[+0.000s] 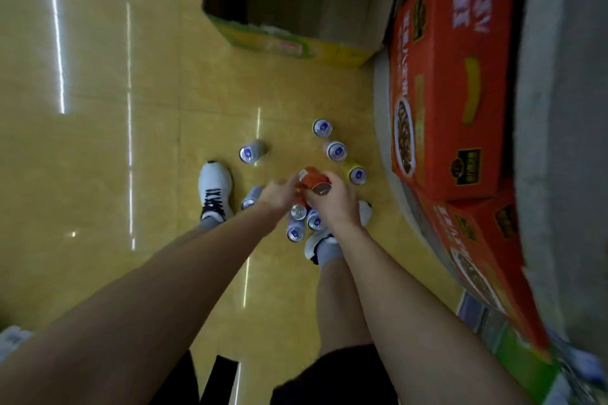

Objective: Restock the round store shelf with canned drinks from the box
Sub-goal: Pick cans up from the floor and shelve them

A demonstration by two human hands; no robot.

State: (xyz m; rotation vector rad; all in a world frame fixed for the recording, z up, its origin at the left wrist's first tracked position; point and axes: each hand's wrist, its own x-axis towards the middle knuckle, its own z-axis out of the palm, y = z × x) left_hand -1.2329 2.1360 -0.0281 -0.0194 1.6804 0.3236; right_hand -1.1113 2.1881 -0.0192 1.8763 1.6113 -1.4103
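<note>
Several cans stood scattered on the glossy yellow floor (131, 141) below the person. Furthest left among them, a lone silver can (250, 151) stood upright just beyond the left shoe (214, 189), a white trainer with black laces. Beside that shoe another can (250, 199) showed partly from under the left wrist. The left hand (278, 196) reached down with its fingers curled toward an orange can (314, 181); motion blur hid whether it truly gripped the can. The right hand (332, 202) held that same orange can, fingers wrapped round its body, the can tilted with its metal end toward the camera. Directly below the two hands a tight cluster of cans (302, 222) stood upright, touching one another, just beside the right shoe (317, 242). Beyond the hands, three more cans (336, 150) stood in a loose line running toward the shelf. At the top, the open cardboard box (296, 43) sat on the floor, its inside dark. At the right curved the round shelf (559, 141), carrying red cartons (447, 92) along its lower tier.
</note>
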